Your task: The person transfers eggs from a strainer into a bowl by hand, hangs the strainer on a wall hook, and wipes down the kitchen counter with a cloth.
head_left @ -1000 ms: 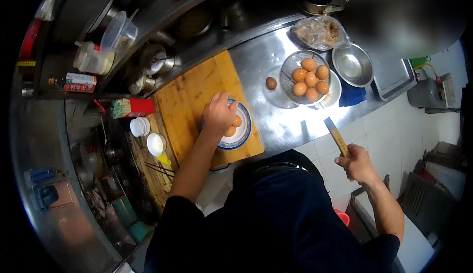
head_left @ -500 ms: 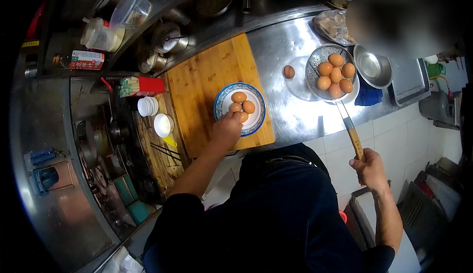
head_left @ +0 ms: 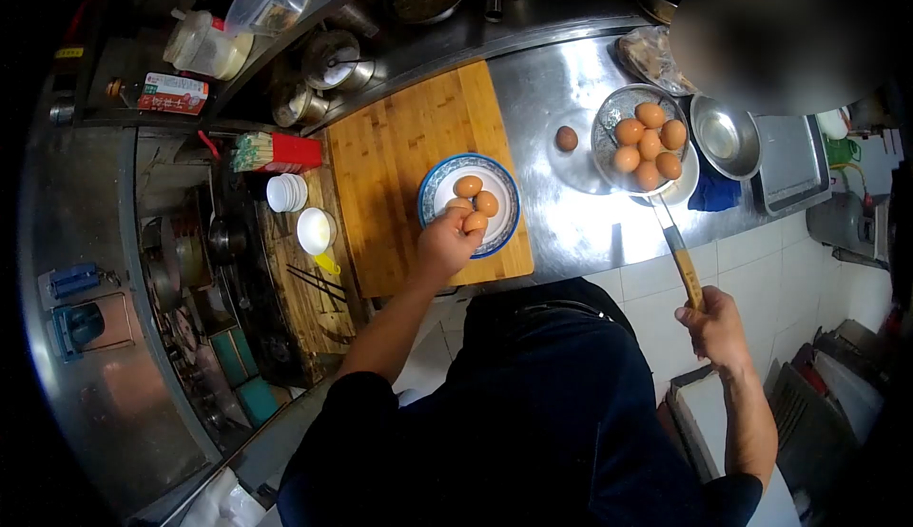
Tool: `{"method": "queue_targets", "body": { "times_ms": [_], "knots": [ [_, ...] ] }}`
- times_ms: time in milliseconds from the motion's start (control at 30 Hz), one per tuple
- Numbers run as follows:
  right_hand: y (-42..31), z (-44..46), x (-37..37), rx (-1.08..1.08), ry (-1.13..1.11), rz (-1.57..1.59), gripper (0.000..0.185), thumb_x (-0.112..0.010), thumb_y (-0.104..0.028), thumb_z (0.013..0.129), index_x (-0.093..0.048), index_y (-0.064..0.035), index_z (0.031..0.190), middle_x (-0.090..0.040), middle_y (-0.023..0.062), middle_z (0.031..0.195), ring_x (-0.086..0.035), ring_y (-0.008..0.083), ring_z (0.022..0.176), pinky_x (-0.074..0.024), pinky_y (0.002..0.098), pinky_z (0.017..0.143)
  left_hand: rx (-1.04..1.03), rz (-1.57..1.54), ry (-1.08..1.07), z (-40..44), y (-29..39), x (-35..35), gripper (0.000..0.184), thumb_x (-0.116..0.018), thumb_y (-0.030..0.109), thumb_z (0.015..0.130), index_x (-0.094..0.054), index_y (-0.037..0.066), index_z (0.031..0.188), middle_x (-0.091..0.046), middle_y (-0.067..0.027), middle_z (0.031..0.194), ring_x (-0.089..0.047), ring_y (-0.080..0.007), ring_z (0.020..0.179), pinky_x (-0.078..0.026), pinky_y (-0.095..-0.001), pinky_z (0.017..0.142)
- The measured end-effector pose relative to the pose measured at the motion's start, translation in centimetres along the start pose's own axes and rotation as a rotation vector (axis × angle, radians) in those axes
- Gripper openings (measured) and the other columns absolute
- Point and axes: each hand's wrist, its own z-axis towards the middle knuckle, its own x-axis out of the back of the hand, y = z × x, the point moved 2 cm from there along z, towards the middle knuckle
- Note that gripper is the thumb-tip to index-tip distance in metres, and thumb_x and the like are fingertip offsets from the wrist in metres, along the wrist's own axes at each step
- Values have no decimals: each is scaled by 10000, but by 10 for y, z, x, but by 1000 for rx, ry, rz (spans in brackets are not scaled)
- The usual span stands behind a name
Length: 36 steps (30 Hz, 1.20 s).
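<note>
On my remote feed, the left hand [head_left: 445,249] touches an egg [head_left: 476,222] on the plate [head_left: 501,224], hold unclear; the right hand [head_left: 715,325] clutches the strainer [head_left: 618,105] by its handle [head_left: 683,263], where a tilt could spill eggs [head_left: 650,144].

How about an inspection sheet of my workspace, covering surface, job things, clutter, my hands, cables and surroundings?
Surface: wooden board beside a steel counter.
Job things: four eggs visible in a blue-rimmed dish on the board; seven in a long-handled strainer; one dark, egg-like item alone on the steel.
Clutter: stacked white cups, black chopsticks, metal bowl, metal tray.
Left hand: fingers touching an egg in the dish; whether gripped is unclear.
Right hand: closed around the strainer's handle.
Cables: nothing seen clearly.
Surroundings: shelved containers at upper left; tiled floor; blurred patch at upper right.
</note>
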Motion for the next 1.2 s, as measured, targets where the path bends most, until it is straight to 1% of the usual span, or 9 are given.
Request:
{"method": "queue_targets", "body": {
  "times_ms": [33, 67, 133, 167, 233, 333, 733, 1067, 1200],
  "knots": [
    [0, -1, 0, -4, -4, 3, 217, -769, -102, 984, -598, 32, 994, -528, 20, 642, -493, 130, 429, -396, 310, 379, 143, -380, -57, -1, -9, -3, 192, -708, 187, 988, -725, 48, 1119, -734, -99, 961, -738, -237, 872, -590, -373, 710],
    [-1, 0, 0, 1, -6, 1, 217, -769, -102, 984, -598, 32, 994, -528, 20, 642, -493, 130, 429, -396, 310, 379, 144, -379, -51, 1, 4, 7, 192, -708, 187, 988, -725, 48, 1119, -734, -99, 961, -738, -237, 872, -590, -373, 710],
    [-2, 0, -1, -13, 3, -16, 221, -770, -101, 981, -598, 37, 1006, -522, 17, 642, -491, 129, 429, -400, 309, 378, 588, -666, -283, 3, 20, 24, 242, -664, 215, 1038, -701, 47, 1209, -723, -64, 1027, -715, -166, 880, -555, -317, 697],
    [-2, 1, -2, -8, 1, -18, 221, -770, -101, 981, -598, 37, 1006, -522, 17, 642, -491, 129, 429, -400, 309, 378, 587, -666, -278, 2, 19, 26, 242, -664, 215, 1038, -701, 47, 1209, -723, -64, 1027, -715, -166, 880, -555, -317, 697],
    [0, 1, -2, -8, -2, -5, 233, -774, -107, 979, -595, 39, 1015, -523, 17, 647, -488, 127, 428, -399, 307, 372, 599, -1156, -375, 0, 22, 24, 315, -639, 227, 1052, -645, 35, 1302, -721, -94, 1105, -720, -197, 939, -555, -327, 742],
    [-2, -1, -3, 18, 6, 12, 202, -760, -89, 980, -591, 21, 990, -520, 13, 631, -472, 121, 416, -389, 298, 367, 524, -1320, -428, -2, 28, 20, 371, -600, 247, 1077, -578, 26, 1374, -704, -134, 1191, -715, -221, 1026, -554, -326, 803],
    [0, 1, -4, 26, -12, 2, 197, -755, -79, 979, -591, 29, 988, -510, 6, 626, -465, 120, 414, -392, 301, 363, 408, -1560, -530, -6, 56, 28, 585, -511, 281, 1090, -401, 46, 1614, -644, -258, 1373, -680, -247, 1066, -559, -342, 889],
    [-2, 6, -5, 42, -14, -9, 205, -757, -87, 985, -588, 25, 961, -513, 8, 622, -461, 117, 403, -382, 298, 352, 307, -1582, -609, -14, 46, 31, 565, -564, 206, 1099, -420, 24, 1614, -640, -183, 1395, -677, -227, 1126, -544, -332, 925],
    [0, 13, -3, 54, -24, -23, 210, -758, -93, 987, -588, 25, 955, -511, 6, 618, -462, 115, 399, -382, 297, 348, 353, -1374, -466, -13, 17, 42, 554, -641, 174, 1033, -515, 27, 1552, -668, -177, 1352, -691, -228, 1098, -564, -350, 914]
  ]
}}
